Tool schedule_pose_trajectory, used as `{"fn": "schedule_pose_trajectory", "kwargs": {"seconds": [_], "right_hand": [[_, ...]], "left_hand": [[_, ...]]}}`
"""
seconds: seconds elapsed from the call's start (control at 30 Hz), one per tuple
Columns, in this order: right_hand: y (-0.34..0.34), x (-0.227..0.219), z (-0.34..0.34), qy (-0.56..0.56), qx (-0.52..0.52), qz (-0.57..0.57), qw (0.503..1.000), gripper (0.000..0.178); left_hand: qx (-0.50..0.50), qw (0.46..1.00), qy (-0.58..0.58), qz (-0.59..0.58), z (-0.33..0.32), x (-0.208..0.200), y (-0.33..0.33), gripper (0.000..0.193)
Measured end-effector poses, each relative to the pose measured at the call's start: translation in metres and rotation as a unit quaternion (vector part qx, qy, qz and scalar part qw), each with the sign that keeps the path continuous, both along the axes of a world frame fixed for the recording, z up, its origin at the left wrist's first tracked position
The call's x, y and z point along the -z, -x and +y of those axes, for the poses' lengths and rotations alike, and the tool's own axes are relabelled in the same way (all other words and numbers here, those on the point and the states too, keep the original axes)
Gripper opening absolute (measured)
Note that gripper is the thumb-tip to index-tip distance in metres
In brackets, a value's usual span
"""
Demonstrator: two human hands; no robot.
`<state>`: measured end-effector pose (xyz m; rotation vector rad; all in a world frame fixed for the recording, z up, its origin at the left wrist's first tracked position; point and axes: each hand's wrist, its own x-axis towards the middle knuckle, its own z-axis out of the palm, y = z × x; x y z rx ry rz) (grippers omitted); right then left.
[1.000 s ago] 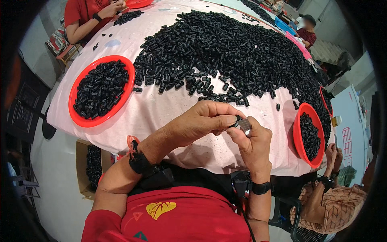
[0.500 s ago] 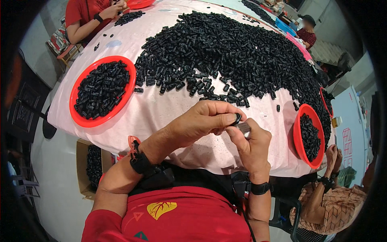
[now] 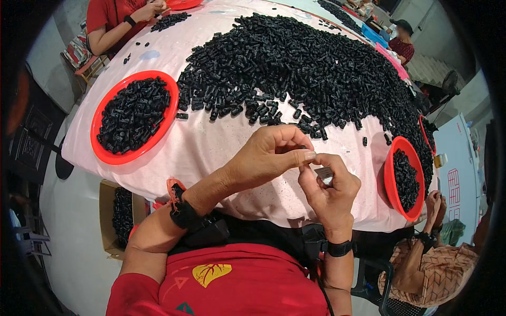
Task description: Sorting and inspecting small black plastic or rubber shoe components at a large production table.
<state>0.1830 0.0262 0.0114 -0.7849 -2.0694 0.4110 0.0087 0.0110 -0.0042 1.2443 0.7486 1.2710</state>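
Observation:
My left hand [image 3: 274,151] pinches a small black plastic part [image 3: 297,148] between thumb and fingers, and most of the part is covered. Close against it, my right hand [image 3: 335,189] is closed round a flat silvery metal blade [image 3: 324,173], whose wide end shows between thumb and forefinger. The fingertips of both hands meet above the near part of the table. Beyond them spreads a big heap of like black parts [image 3: 295,63], its loose near edge just past my fingers.
A red basin [image 3: 174,105] full of black parts stands at the left, another red basin [image 3: 389,181] at the right. The pink-covered table [image 3: 211,150] lies between. Below its left edge is a cardboard box [image 3: 108,226] of black parts. Other people sit at the far left, far right and near right.
My right hand has turned, and the blade has tilted away from the black part. My left fingers have closed further over the part, which shows less now.

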Motion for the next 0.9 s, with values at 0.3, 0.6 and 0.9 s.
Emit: {"fn": "schedule_pose_trajectory", "kwargs": {"seconds": [0.3,0.6,0.9], "right_hand": [[-0.002,-0.005,0.001,0.062,0.002,0.016,0.998,0.017],[-0.007,-0.006,0.004,0.122,0.003,0.059,0.991,0.018],[-0.005,-0.002,0.009,0.18,-0.054,0.136,0.973,0.021]], "left_hand": [[-0.032,0.996,0.03,0.073,-0.006,-0.015,0.008,0.018],[0.025,0.991,0.128,-0.022,-0.007,-0.016,0.013,0.023],[0.124,0.963,0.204,-0.127,-0.005,-0.013,0.014,0.028]]}}
